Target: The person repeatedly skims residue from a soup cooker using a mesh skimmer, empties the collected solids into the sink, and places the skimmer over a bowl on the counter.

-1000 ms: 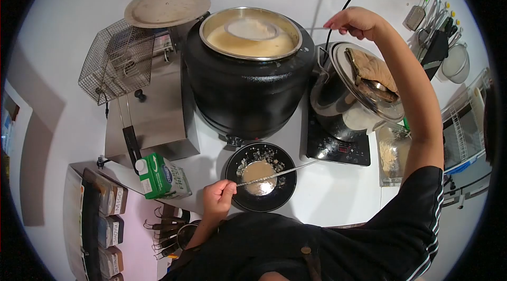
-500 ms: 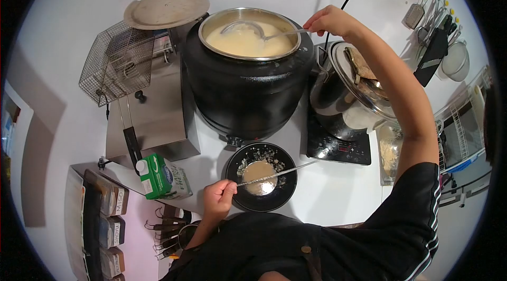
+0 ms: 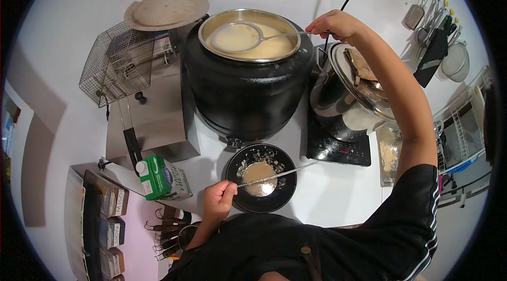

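My right hand (image 3: 334, 25) is closed on the handle of a round skimmer (image 3: 236, 37), whose hoop lies at the liquid's surface in the steel-rimmed black pot (image 3: 248, 88). Pale yellow liquid (image 3: 279, 46) fills much of that pot. Lower down, my left hand (image 3: 220, 196) grips one end of a thin twisted metal rod (image 3: 274, 175). The rod crosses above a black bowl (image 3: 264, 204), which holds beige liquid with pale crumbs up its sides.
A green and white carton (image 3: 161, 178) stands left of the bowl. Behind it are a steel appliance (image 3: 153, 117) and a wire basket (image 3: 113, 64). At right, a lidded steel pot (image 3: 338, 104) sits on a black induction cooker (image 3: 338, 151), beside a clear container (image 3: 388, 159).
My right hand has closed on the skimmer's handle, and the hoop has shifted left and toward me, now lying flatter at the surface. My left hand has barely moved.
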Tool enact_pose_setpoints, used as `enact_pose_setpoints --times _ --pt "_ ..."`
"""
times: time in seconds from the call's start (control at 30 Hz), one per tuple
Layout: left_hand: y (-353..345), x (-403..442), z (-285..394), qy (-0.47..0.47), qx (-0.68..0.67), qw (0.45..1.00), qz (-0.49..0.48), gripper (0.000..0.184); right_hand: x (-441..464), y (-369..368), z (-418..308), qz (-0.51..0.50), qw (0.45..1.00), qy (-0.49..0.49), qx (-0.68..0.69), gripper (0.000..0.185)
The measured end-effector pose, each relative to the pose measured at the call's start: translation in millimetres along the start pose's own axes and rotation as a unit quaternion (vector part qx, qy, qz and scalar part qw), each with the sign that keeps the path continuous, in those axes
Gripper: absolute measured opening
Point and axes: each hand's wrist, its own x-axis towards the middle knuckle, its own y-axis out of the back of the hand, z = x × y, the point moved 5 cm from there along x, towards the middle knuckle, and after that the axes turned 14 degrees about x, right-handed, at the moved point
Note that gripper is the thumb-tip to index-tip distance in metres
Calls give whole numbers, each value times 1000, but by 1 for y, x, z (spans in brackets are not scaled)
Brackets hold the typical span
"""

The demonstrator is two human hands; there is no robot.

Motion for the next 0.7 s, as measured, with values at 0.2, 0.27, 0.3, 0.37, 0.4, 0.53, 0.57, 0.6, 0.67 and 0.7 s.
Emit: enact_pose_setpoints --times 0.2,0.27,0.3,0.37,0.4,0.53,0.57,0.6,0.67,0.7 --pt "-2 1 -3 -8 -1 1000 -2 21 2 13 6 25 999 -30 13 24" --pt "-2 2 -5 -8 -1 1000 -3 21 3 18 5 32 999 -27 7 24" --pt "-2 1 -6 -7 2 1000 -5 21 3 20 4 38 999 -25 2 25" --pt "-2 2 -6 -6 5 1000 -8 21 1 23 2 41 999 -26 4 24" --pt "-2 2 -4 -7 3 1000 -3 21 1 25 1 44 999 -27 7 24" --pt "-2 2 -4 0 5 1000 -4 21 3 33 0 48 999 3 -12 24" --pt "-2 2 -4 0 4 1000 -4 21 -2 33 -4 49 998 10 -23 24" --pt "-3 2 -5 1 3 1000 -4 21 -5 34 -7 50 998 18 -34 24" --pt "-4 2 -5 3 3 1000 -2 21 4 43 0 64 996 39 -41 24" --pt "-2 2 -4 2 1 1000 2 21 9 48 1 79 994 59 -49 24"
